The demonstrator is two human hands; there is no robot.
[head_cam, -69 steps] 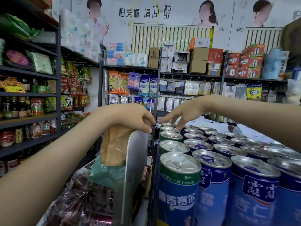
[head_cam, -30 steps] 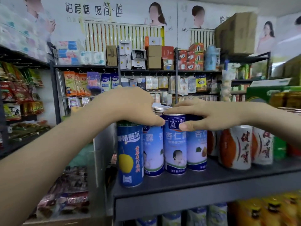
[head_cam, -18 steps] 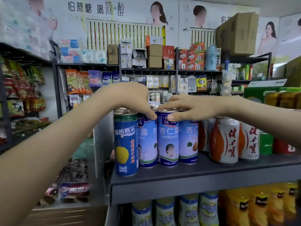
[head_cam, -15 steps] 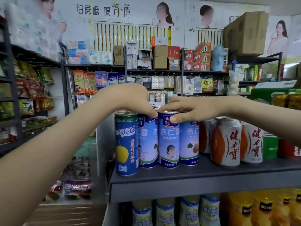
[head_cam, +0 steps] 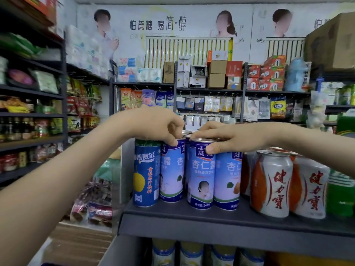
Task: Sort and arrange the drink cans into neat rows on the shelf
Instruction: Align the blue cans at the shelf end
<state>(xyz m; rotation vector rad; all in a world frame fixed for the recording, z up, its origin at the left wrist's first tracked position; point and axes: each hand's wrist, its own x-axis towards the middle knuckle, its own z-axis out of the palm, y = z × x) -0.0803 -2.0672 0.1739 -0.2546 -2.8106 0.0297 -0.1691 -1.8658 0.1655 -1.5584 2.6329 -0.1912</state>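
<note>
Left hand (head_cam: 153,127) clamps the rim of the pale-blue can (head_cam: 172,169) directly right of the dark-blue pear can (head_cam: 147,173). Right hand (head_cam: 230,139) pinches the rim of the next pale-blue can (head_cam: 200,175), two places right of the pear can. Gripping from the top lets each can slide without tipping, to square the front row on the shelf (head_cam: 211,227). Compared with half a second earlier, both grips are unchanged. The left-held can appears set slightly further back, though camera shift makes this uncertain.

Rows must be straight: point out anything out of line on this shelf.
The pale-blue can under the left hand sits back from its neighbour under the right hand, so the front row is uneven. No spills show.
</note>
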